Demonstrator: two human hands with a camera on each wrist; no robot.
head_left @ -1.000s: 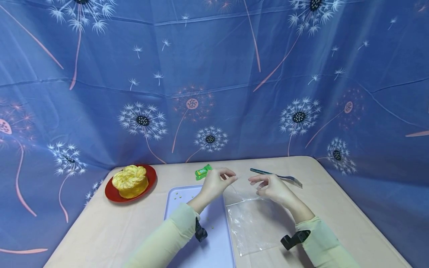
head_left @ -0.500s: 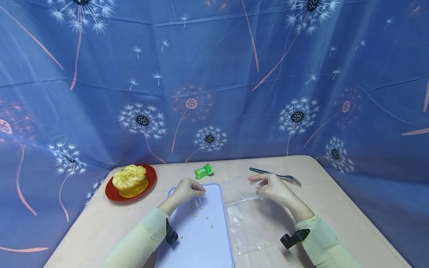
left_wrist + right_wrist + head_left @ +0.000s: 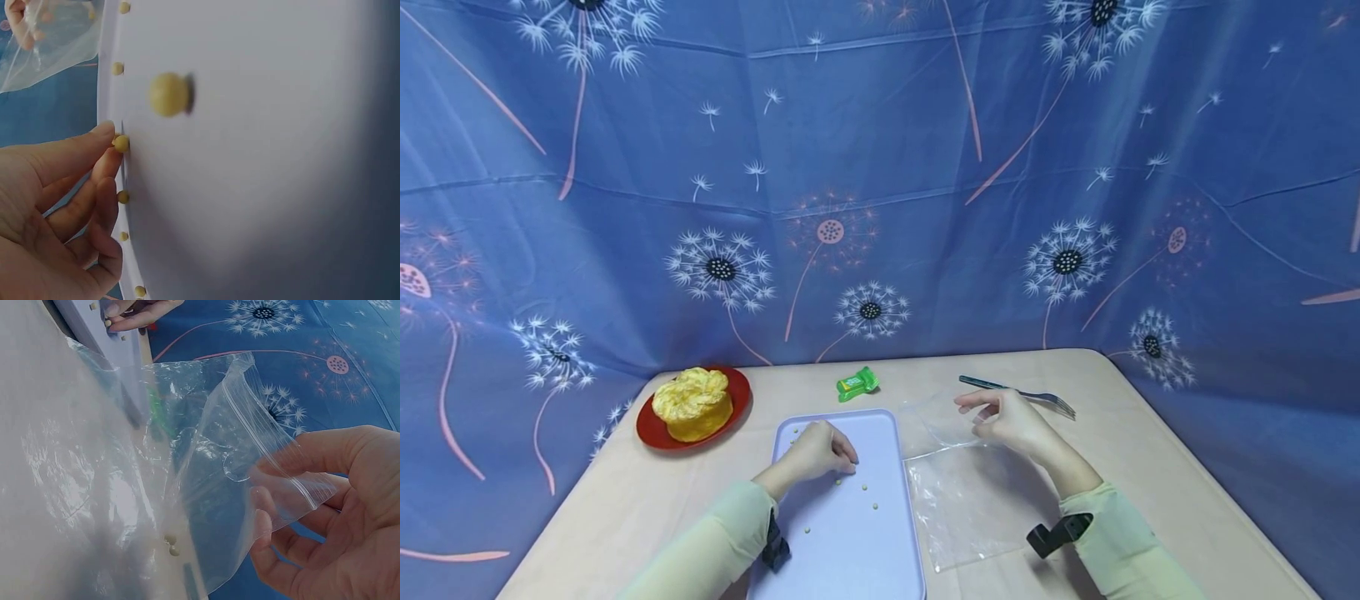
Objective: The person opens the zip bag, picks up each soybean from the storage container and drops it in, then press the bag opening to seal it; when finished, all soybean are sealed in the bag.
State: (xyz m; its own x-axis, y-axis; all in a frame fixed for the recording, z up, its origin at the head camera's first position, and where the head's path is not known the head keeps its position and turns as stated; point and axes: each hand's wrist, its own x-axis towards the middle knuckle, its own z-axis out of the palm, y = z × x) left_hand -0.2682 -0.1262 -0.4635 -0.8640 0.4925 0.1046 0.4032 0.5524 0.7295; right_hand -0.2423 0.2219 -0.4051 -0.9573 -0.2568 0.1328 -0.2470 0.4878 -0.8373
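Observation:
My left hand is low over a pale lilac tray. Thumb and index finger pinch at a small round yellow bean, seen in the left wrist view against the tray. Several more such beans lie scattered on the tray. To the right, my right hand holds the zip edge of a clear zip bag between thumb and fingers, its mouth spread apart. The rest of the bag lies on the table beside the tray. A couple of beans show inside it.
A green wrapped packet lies behind the tray. A fork with a dark handle lies behind my right hand. At the back left, a red plate bears a yellow bread-like bun. A blue patterned cloth hangs behind the table.
My left hand has moved from beside the bag's mouth leftward to the tray, then lowered its fingertips toward the beans. The right hand has stayed in place holding the bag.

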